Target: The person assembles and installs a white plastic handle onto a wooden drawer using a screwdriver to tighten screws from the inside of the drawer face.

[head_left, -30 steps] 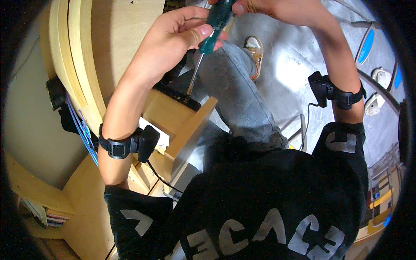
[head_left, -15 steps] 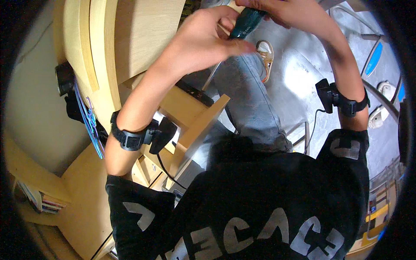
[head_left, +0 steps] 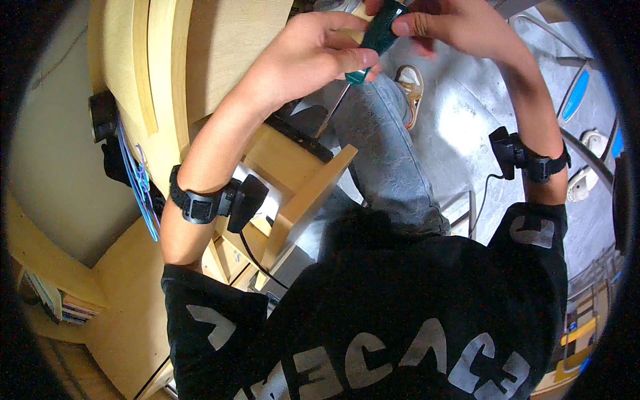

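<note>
Wearing a black T-shirt (head_left: 400,287) with big pale grey print, the person has both arms stretched out, each forearm with a black strap (head_left: 200,207) around it and a wired black gadget on that. Both hands are on the same screwdriver (head_left: 381,33): the left hand (head_left: 313,57) wraps thumb and fingers round the lower handle, and the right hand (head_left: 450,27) grips it up top, thumb pressed on the side. Nice chunky handle btw, dark green and kinda glossy, with a slim metal shaft that looks brownish toward the tip. It's tilted, shaft pointing down at a dark strip (head_left: 288,130) along the edge of an open light-wood drawer (head_left: 313,200). Can't tell if the tip is actually seated in anything. A leg in faded blue jeans (head_left: 380,147) is just beside that, then a white-and-brown shoe (head_left: 408,83) on the grey floor (head_left: 460,87).
</note>
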Action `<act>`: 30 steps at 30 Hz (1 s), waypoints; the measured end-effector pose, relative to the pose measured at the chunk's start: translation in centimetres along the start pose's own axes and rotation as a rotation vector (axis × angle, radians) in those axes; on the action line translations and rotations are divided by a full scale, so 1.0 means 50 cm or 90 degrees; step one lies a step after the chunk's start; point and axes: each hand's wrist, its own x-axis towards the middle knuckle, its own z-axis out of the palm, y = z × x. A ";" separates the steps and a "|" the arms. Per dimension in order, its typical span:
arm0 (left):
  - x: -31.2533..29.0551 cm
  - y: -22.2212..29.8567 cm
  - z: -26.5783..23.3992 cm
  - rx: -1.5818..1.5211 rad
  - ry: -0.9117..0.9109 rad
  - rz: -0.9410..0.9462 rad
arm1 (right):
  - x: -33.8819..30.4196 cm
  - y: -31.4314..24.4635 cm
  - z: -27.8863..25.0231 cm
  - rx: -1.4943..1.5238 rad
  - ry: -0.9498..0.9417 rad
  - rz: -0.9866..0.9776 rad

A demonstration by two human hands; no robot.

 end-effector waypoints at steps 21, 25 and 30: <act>0.010 0.006 0.008 0.120 -0.016 0.059 | 0.009 0.016 -0.016 -0.131 -0.008 0.004; 0.002 0.002 -0.011 0.160 0.010 0.032 | 0.019 0.014 -0.005 -0.172 0.009 -0.030; 0.000 -0.017 -0.002 0.109 -0.032 0.096 | 0.019 0.007 -0.025 -0.019 -0.025 -0.064</act>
